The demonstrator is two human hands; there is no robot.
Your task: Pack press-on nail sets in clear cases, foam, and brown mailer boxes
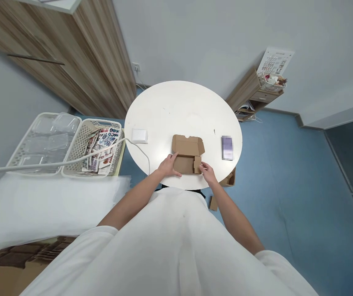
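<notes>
A brown cardboard box (185, 164) lies on the white round table near its front edge, with the lid (188, 145) folded back away from me. My left hand (168, 166) spans the left end of the box, its thumb at the front and its fingers at the back corner, gripping it. At the other end, my right hand (207, 171) pinches the side flap (197, 164), which is folded inward over the box floor. Inside the box I see only bare cardboard.
On the table (179, 102), a white packet (139, 136) lies left and a purple stack (227, 148) right. A white cable (114, 144) crosses onto the left edge. Left stand baskets with clear plastic cases (48, 142) and printed cards (100, 150). A small carton (213, 203) is below.
</notes>
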